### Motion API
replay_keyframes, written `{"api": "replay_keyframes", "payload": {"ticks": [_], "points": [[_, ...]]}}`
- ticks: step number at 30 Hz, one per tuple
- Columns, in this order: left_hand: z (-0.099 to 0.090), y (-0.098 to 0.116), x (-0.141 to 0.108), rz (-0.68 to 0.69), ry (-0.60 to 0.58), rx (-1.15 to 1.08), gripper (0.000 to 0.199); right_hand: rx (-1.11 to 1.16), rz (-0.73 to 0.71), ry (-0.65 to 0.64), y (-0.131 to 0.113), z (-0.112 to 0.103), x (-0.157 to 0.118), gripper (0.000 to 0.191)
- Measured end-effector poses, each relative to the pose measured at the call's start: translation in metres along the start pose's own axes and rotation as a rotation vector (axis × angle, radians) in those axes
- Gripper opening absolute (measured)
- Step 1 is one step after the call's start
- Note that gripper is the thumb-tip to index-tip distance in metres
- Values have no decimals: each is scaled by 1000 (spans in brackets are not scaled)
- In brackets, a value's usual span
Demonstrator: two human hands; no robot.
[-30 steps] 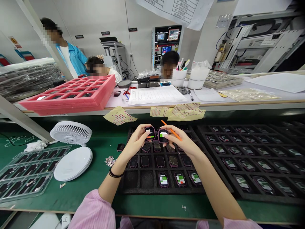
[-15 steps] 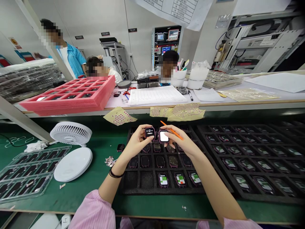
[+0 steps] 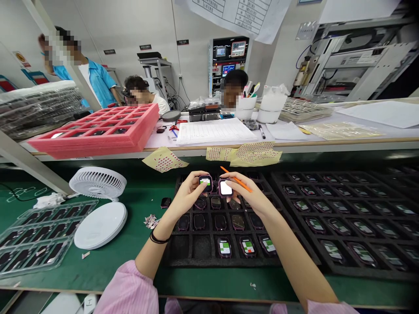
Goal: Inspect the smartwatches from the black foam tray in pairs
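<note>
Smartwatch bodies [image 3: 205, 183] sit just apart, one pinched in each grip, left hand [image 3: 188, 194] and right hand [image 3: 248, 194], the right also pinching an orange stylus [image 3: 237, 179], above a black foam tray [image 3: 172, 246].

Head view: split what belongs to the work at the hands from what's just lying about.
Work:
left hand gripping a rounded black-and-maroon screen device, screen lit green
right hand gripping a matching rounded device, screen lit white, plus a thin orange stick
black foam tray of similar devices

Lying about:
white round desk fan
clear plastic tray
pink foam tray
</note>
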State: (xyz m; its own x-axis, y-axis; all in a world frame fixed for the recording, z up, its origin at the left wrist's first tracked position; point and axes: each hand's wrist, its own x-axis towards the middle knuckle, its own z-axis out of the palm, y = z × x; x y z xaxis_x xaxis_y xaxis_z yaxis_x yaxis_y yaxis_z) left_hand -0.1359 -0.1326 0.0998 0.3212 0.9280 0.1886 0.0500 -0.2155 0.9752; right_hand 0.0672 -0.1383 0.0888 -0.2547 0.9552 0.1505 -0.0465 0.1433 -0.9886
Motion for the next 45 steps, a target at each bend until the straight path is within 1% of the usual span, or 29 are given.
{"api": "replay_keyframes", "payload": {"ticks": [7, 12, 16, 21, 24, 29, 36, 39, 45], "points": [[1, 2, 2, -18, 51, -22, 33, -36, -6, 20, 2, 3, 1, 24], [1, -2, 3, -26, 9, -24, 31, -63, 7, -23, 0, 5, 0, 26], [0, -5, 3, 6, -26, -11, 37, -81, 28, -94, -2, 2, 0, 36], [-2, -9, 3, 54, -30, 36, 45, -58, 18, -116, 1, 0, 3, 43], [-2, -9, 3, 42, -10, 38, 43, -54, 21, -97, 2, 2, 4, 43], [1, -5, 3, -20, 33, 12, 35, -30, 29, 12, 0, 6, 4, 31], [2, -2, 3, -44, 50, 5, 34, -10, 36, 88, -2, 8, 4, 29], [2, -2, 3, -38, 48, 6, 37, -7, 29, 78, -1, 8, 4, 29], [0, -5, 3, -3, 32, 10, 40, -30, 1, 2, -2, 6, 4, 32]]}}
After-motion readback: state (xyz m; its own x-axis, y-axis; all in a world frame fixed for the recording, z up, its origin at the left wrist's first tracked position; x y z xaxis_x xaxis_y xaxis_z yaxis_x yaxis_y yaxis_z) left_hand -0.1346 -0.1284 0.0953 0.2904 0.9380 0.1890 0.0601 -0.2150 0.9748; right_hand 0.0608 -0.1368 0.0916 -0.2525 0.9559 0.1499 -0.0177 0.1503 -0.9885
